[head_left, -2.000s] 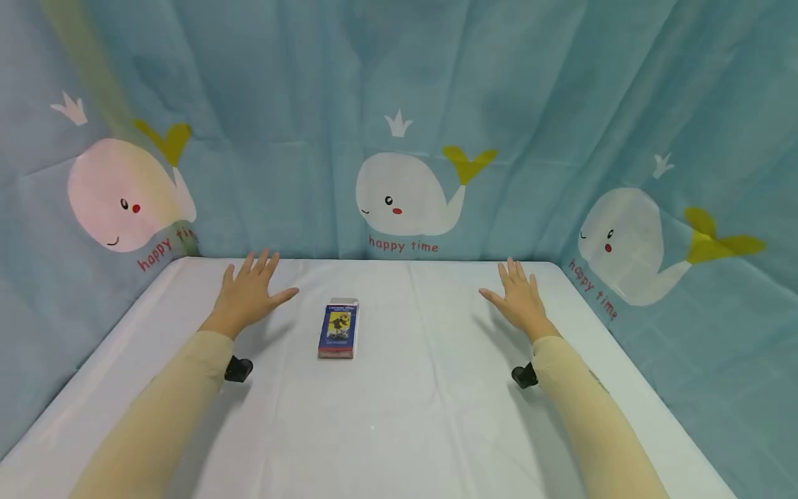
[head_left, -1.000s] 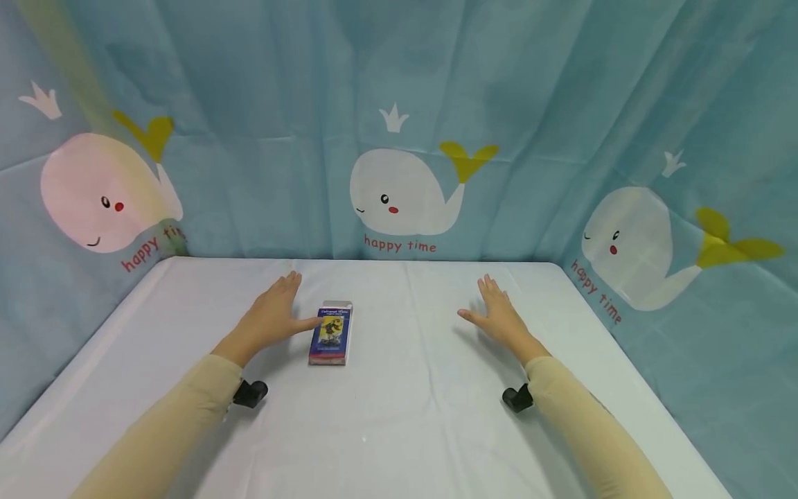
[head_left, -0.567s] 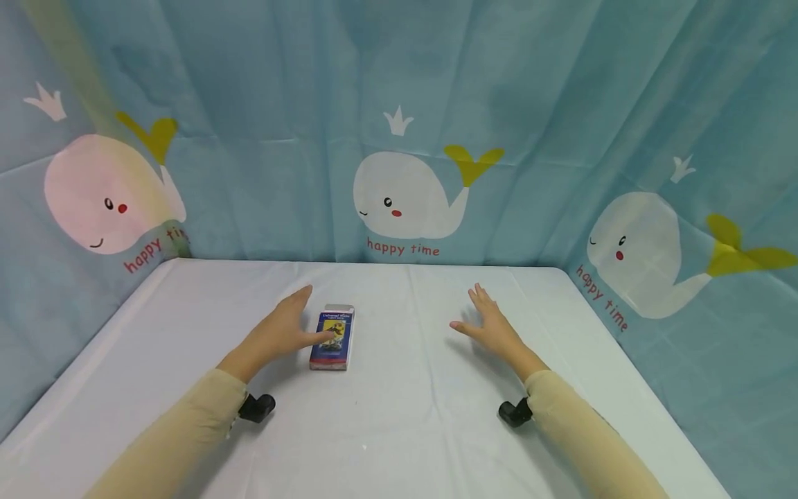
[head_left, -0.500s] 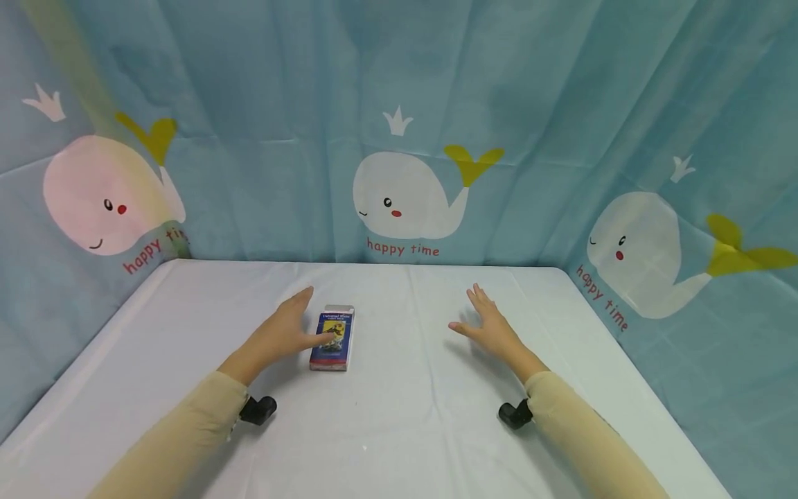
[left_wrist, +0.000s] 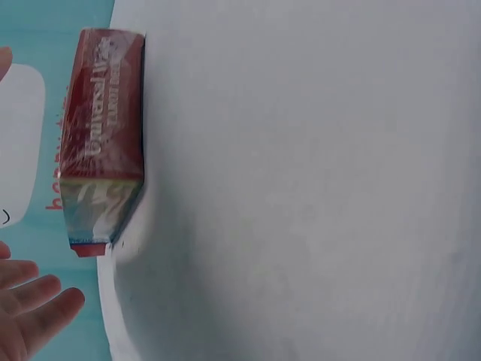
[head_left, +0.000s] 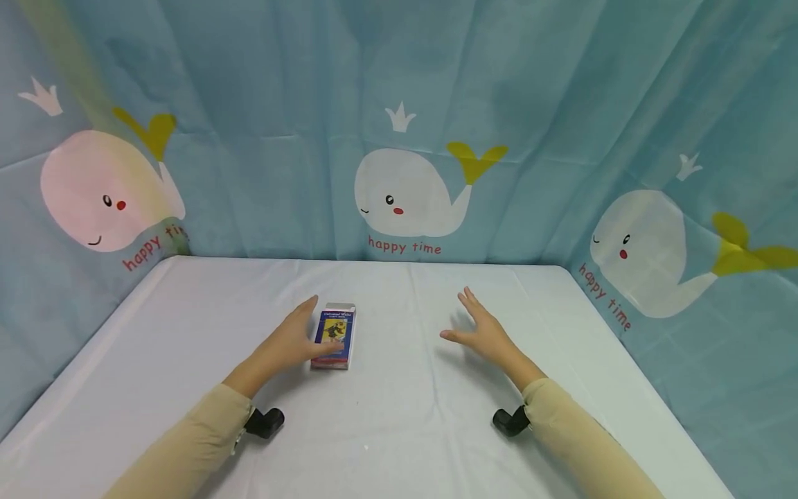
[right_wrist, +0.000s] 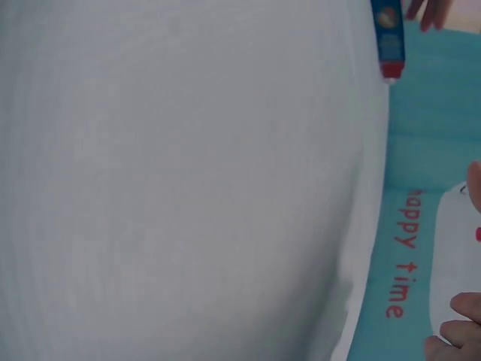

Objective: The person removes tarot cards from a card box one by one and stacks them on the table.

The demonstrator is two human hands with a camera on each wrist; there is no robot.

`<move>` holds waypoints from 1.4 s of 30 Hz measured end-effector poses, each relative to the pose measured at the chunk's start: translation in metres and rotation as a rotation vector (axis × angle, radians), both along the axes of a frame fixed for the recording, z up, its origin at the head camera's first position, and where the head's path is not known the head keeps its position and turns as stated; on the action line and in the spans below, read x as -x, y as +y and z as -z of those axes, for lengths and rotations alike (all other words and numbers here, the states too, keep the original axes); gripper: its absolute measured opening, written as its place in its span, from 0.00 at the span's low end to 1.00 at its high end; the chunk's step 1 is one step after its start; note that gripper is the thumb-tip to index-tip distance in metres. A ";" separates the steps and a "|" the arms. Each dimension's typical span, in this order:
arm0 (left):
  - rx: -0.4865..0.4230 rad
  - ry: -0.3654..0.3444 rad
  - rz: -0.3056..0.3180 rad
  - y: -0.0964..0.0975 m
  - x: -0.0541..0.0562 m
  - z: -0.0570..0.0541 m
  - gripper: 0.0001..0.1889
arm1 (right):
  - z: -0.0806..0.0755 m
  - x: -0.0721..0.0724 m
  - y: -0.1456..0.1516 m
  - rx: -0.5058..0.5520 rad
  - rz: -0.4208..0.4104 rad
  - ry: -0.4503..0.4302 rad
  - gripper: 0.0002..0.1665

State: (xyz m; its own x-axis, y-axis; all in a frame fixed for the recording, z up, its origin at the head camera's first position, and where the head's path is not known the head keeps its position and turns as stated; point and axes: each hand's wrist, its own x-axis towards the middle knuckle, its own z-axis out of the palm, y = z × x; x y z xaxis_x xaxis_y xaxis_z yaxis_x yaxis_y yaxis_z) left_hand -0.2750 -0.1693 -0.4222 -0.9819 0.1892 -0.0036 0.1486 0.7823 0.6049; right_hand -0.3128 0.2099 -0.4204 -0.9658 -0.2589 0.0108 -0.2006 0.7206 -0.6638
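A tarot card box point(head_left: 334, 333), blue with a yellow picture, lies flat on the white table left of the middle. My left hand point(head_left: 293, 341) hovers at its left side, thumb stretched across the lower part of the box in the head view and fingers beyond its left edge. In the left wrist view the red end of the tarot box point(left_wrist: 105, 105) shows lettering, with fingertips point(left_wrist: 49, 304) apart from it. Off to the right, my right hand point(head_left: 486, 336) hangs over the cloth with fingers spread, holding nothing. Its fingers point(right_wrist: 460, 331) show at the right wrist view's edge.
White cloth point(head_left: 399, 409) covers the table. Behind it and along the sides hangs a blue curtain point(head_left: 274, 194) printed with whales. A black wrist camera point(head_left: 264, 423) sits under the left cuff, another wrist camera point(head_left: 511, 421) under the right.
Both hands have come inward and nearer the body. My left hand has moved right to the tarot box, its thumb now across it in view. The box stays on the table.
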 end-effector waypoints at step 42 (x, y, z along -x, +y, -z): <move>-0.263 -0.110 -0.138 0.028 -0.010 0.013 0.62 | 0.001 -0.025 -0.024 0.201 0.011 -0.028 0.51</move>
State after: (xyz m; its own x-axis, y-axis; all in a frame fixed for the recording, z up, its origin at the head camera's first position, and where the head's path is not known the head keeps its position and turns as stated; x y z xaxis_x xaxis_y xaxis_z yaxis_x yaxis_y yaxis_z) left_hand -0.2650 -0.1418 -0.4354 -0.9948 0.0629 -0.0798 -0.0255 0.6051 0.7957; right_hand -0.2877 0.1858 -0.4217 -0.9694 -0.2433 0.0344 -0.1728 0.5755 -0.7994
